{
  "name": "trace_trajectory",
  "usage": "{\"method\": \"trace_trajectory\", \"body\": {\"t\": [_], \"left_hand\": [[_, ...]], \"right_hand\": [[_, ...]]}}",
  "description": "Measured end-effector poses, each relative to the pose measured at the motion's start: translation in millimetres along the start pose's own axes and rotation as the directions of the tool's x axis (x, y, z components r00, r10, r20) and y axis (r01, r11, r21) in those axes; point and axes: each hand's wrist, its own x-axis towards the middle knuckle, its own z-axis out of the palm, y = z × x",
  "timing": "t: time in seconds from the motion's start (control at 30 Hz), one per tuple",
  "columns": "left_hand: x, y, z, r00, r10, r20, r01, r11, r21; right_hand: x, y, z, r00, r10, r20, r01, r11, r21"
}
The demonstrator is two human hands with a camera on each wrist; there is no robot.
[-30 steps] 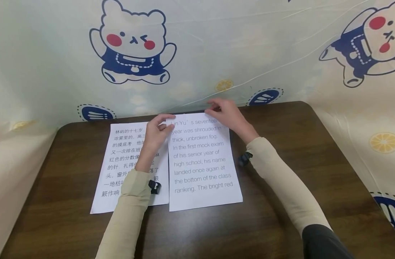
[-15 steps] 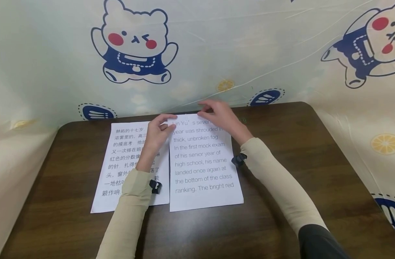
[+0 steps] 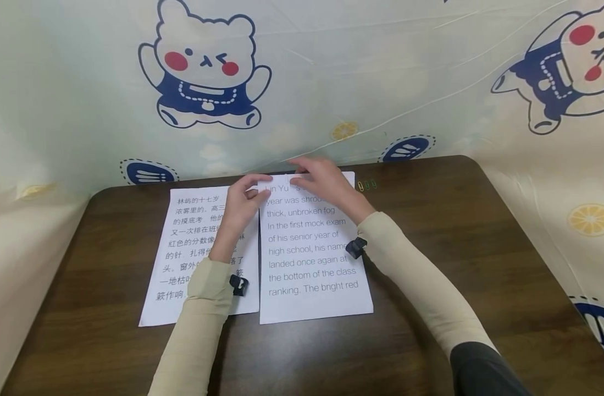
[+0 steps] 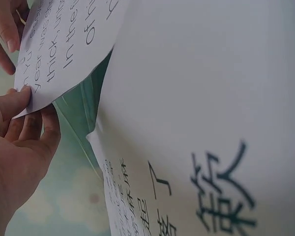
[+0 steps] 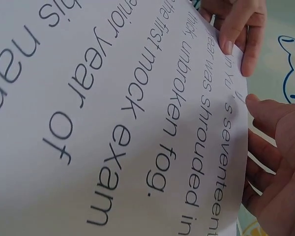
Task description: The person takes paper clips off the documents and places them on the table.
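A white sheet printed in English (image 3: 311, 258) lies on the table, with a small clip (image 3: 287, 179) at its top edge. My left hand (image 3: 242, 201) pinches the sheet's top left corner, thumb on the face and fingers behind, as the left wrist view shows. My right hand (image 3: 326, 181) is at the top edge, thumb and index finger apart. In the right wrist view the right thumb (image 5: 258, 108) is close to the clip, and the other fingers are partly hidden behind the paper. A second sheet, printed in Chinese (image 3: 183, 264), lies left, partly under my left arm.
Three paper clips, one yellow (image 3: 361, 186) and two green (image 3: 370, 185), lie on the brown table (image 3: 430, 231) right of the English sheet. A curtain with cartoon bears (image 3: 302, 82) hangs along the table's far edge.
My right hand has slid left along the top edge of the English sheet, toward the small clip and my left hand. The three paper clips at the right have come into view. The left hand keeps its pinch.
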Motion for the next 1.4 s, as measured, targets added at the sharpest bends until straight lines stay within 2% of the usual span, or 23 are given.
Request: {"method": "trace_trajectory", "body": {"t": [0.3, 0.63, 0.83, 1.03, 1.4], "left_hand": [[0.1, -1.2, 2.4, 0.998, 0.065, -0.001, -0.065, 0.998, -0.02], [0.1, 3.4, 3.7, 0.999, 0.039, 0.01, -0.038, 0.995, -0.091], [-0.7, 3.4, 4.0, 0.999, 0.046, 0.013, -0.045, 0.996, -0.071], [-1.3, 2.6, 3.5, 0.999, 0.045, 0.013, -0.044, 0.998, -0.053], [-1.9, 4.9, 1.8, 0.999, 0.037, 0.007, -0.037, 0.998, -0.059]], "right_hand": [[3.3, -3.8, 5.3, 0.999, -0.049, 0.003, 0.049, 0.999, -0.023], [4.3, -7.4, 10.7, 0.999, -0.05, 0.0, 0.05, 0.998, -0.05], [3.4, -6.3, 12.2, 0.998, -0.062, 0.015, 0.062, 0.997, -0.045], [2.0, -4.9, 14.4, 0.995, -0.094, 0.037, 0.099, 0.986, -0.136], [1.2, -5.5, 19.2, 0.993, -0.118, -0.018, 0.113, 0.976, -0.187]]}}
